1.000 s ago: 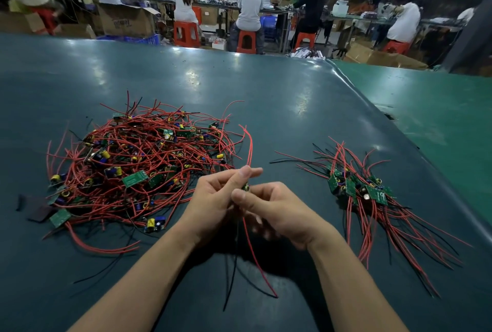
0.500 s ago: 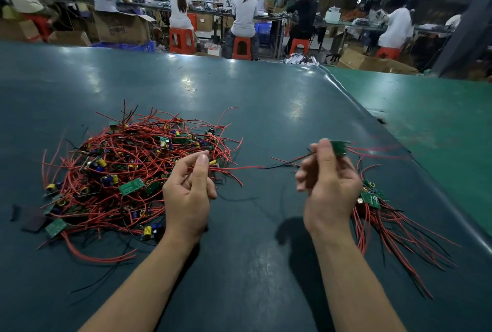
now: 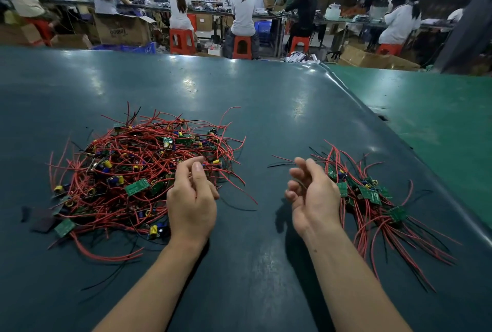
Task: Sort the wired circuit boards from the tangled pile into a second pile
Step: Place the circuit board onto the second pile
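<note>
Circuit boards with red and black leads lie in two heaps on the dark green table [image 3: 266, 118]. In the head view, the tangled pile [image 3: 143, 172] sits at about ten o'clock from the hands, and the second pile [image 3: 372, 198] at about three o'clock.

Half a second ago the right hand [image 3: 311, 196] pinched a board above the second pile; now it is empty, palm turned up, fingers loose and apart, touching that pile's near edge. So one more board has joined the sorted heap.

The left hand [image 3: 191, 198] hovers at the tangled pile's five o'clock edge, fingers loosely curled and holding nothing I can see. Most boards remain unsorted; the next pick likely starts there.
</note>
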### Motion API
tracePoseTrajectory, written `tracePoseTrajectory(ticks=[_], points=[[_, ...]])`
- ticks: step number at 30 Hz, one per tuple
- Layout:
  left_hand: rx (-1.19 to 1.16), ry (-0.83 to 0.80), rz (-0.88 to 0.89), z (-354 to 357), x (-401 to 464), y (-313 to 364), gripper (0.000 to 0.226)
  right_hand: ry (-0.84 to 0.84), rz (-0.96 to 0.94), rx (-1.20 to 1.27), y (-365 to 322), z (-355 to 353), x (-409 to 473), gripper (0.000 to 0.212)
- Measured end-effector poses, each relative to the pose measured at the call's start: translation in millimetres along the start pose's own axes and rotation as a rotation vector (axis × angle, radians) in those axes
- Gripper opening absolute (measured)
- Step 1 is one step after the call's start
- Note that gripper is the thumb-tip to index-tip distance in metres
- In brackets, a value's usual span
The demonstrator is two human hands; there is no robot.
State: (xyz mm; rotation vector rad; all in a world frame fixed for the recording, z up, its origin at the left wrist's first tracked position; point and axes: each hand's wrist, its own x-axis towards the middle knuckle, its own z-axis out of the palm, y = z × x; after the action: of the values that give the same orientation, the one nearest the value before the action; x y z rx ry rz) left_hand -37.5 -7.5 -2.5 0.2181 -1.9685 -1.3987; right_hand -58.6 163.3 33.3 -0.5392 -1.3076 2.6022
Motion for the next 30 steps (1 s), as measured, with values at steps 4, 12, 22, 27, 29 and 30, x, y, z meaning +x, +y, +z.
tracePoseTrajectory(ticks=[4,12,22,27,29,30], points=[[0.137,0.017,-0.109,-2,4,-3,0.006,-0.046,0.022,-0.152,8,1,1,0.024],[-0.163,-0.083,-0.142,-1,0,6,0.032,-0.256,-0.159,-0.693,33,1,5,0.006],[-0.25,-0.342,0.132,-2,-12,10,0.025,-0.522,-0.499,-1.003,44,-2,5,0.069],[-0.15,-0.38,0.278,-1,-11,7,0.018,-0.471,-0.466,-0.96,45,-1,4,0.048],[-0.205,-0.406,0.232,-4,-11,8,0.027,-0.476,-0.419,-0.915,45,0,4,0.042],[-0.258,-0.432,0.206,-5,-10,10,0.038,-0.474,-0.435,-0.906,46,0,4,0.037]])
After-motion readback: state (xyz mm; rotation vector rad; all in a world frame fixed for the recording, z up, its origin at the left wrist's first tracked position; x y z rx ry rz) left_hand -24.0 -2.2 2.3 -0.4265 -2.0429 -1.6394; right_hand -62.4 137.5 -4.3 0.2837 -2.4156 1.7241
